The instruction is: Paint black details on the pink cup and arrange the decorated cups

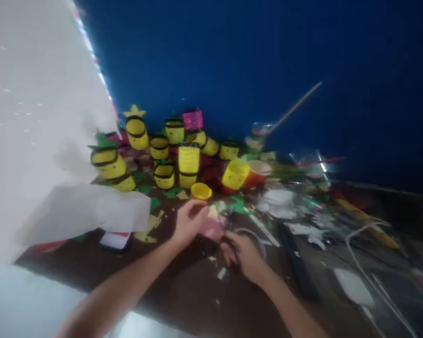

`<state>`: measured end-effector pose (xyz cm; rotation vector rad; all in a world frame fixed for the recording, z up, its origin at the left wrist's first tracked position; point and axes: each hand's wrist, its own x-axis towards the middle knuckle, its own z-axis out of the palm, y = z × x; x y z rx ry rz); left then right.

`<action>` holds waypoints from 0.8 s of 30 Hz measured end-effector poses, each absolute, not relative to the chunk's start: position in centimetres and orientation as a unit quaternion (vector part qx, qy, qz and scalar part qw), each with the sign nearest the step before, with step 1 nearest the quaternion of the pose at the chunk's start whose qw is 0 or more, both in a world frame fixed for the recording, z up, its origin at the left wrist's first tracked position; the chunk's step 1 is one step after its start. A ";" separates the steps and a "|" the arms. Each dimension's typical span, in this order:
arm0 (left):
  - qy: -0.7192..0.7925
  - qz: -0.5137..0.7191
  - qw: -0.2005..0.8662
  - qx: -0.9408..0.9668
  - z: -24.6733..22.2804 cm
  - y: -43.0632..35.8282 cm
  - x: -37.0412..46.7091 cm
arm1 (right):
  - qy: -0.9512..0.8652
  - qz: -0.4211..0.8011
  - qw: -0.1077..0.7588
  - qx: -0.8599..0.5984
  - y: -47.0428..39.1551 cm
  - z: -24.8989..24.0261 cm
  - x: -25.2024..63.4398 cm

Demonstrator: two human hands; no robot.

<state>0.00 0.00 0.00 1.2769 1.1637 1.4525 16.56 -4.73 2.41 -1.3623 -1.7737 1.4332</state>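
In the middle of the head view, my left hand (pixel 189 219) pinches a pink sheet piece (pixel 211 228), with a pale yellow scrap (pixel 213 211) at its upper side. My right hand (pixel 243 256) is closed around the dark handles of scissors (pixel 229 244) at the pink piece's right lower edge. Blur hides the blades, and I cannot tell whether they touch the piece. Just beyond my left hand stands a small yellow cup (pixel 201 190). Small pale scraps (pixel 222 272) lie on the dark table (pixel 197 291) below my hands.
Several yellow cups with dark rims (pixel 164 176) crowd the back, one pink cup (pixel 192 119) among them. White paper (pixel 123 211) and a phone-like object (pixel 115 240) lie left. To the right are a dark long bar (pixel 298 263), a white cable (pixel 359 263) and plastic clutter.
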 end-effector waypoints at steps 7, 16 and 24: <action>0.474 0.583 0.426 0.505 0.8 -0.1 -0.1 | -0.659 0.514 0.234 -0.497 -5.0 2.7 16.6; 0.488 0.579 0.418 0.503 1.3 -0.2 -0.2 | -0.665 0.511 0.225 -0.496 -5.0 2.8 16.5; 0.490 0.580 0.427 0.491 1.4 -0.1 -0.2 | -0.671 0.508 0.220 -0.492 -5.0 2.6 16.7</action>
